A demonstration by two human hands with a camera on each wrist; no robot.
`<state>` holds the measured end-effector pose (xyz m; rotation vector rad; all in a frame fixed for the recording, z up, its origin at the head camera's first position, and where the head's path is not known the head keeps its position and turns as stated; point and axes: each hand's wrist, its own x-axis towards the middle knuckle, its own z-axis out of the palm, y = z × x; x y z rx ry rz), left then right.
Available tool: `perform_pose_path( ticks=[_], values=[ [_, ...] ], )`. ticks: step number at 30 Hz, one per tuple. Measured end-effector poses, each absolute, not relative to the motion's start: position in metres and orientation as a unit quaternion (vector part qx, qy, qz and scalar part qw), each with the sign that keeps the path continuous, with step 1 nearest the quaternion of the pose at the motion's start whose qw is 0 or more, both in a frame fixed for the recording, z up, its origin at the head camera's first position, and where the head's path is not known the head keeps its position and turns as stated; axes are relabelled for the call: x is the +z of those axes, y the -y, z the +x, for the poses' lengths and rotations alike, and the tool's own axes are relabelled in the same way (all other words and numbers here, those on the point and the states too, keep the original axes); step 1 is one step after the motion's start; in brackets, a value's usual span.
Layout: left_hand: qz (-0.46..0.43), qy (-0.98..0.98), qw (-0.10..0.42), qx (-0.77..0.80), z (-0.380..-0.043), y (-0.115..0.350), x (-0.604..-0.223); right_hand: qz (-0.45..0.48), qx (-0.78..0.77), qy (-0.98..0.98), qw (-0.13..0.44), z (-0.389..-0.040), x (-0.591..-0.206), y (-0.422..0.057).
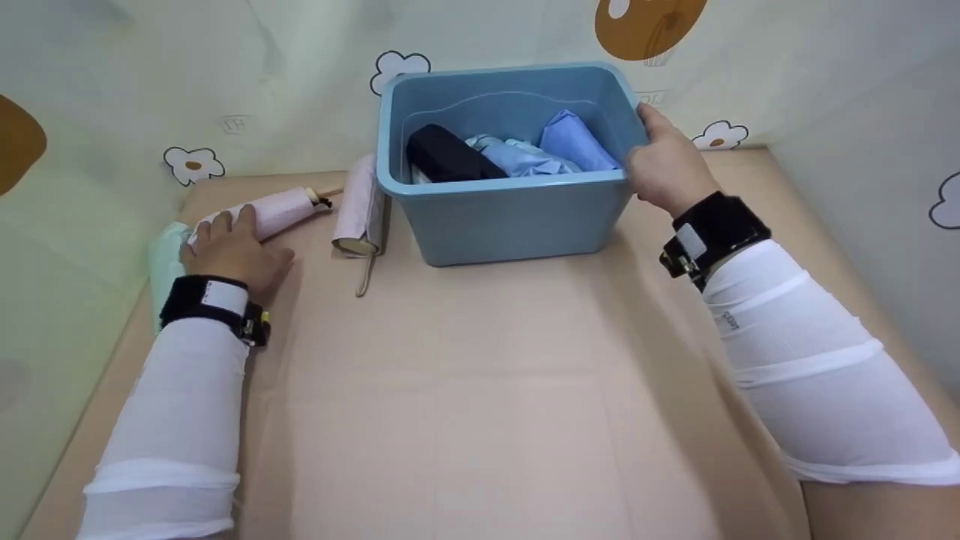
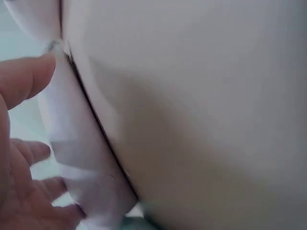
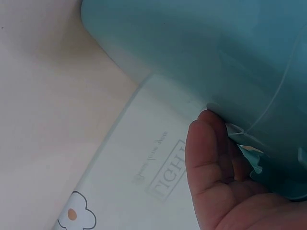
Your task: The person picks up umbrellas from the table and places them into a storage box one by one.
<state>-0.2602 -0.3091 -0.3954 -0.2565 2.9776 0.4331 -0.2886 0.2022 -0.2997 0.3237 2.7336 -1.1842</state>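
My left hand (image 1: pixel 236 255) lies over a folded pale pink umbrella (image 1: pixel 283 210), fingers spread along its far side. The left wrist view shows the thumb and fingertips (image 2: pixel 41 148) apart from one another beside that umbrella's pink cover. Past the hand lies a mint green folded bundle (image 1: pixel 163 259), partly hidden by the hand. My right hand (image 1: pixel 669 166) grips the right rim of a blue plastic bin (image 1: pixel 517 225); in the right wrist view its fingers curl at the bin's side. Inside the bin are a black rolled bundle (image 1: pixel 450 159), light blue fabric (image 1: pixel 525 159) and a blue bundle (image 1: pixel 574 142).
A second pink folded umbrella (image 1: pixel 360 210) with a cord loop lies just left of the bin. Beige cloth (image 1: pixel 450 390) covers the table. A pale curtain (image 1: pixel 300 82) with flower prints stands behind and along both sides.
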Motion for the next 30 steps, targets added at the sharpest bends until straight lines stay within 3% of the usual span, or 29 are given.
perform_pose_path(
  ticks=[10, 23, 26, 30],
  values=[
    [-0.118, -0.987, 0.056, 0.098, -0.276, 0.304, -0.402, 0.106, -0.396, -0.909, 0.073, -0.29, -0.302, -0.203],
    [-0.059, -0.991, 0.094, 0.073, -0.279, 0.303, -0.409, 0.098, -0.389, -0.913, 0.068, -0.29, -0.3, -0.205],
    [-0.058, -0.992, 0.086, 0.075, -0.28, 0.307, -0.408, 0.101, -0.394, -0.911, 0.071, -0.29, -0.3, -0.206],
    [-0.082, -0.991, 0.03, 0.099, -0.282, 0.304, -0.394, 0.098, -0.397, -0.91, 0.07, -0.289, -0.299, -0.205]
  ],
)
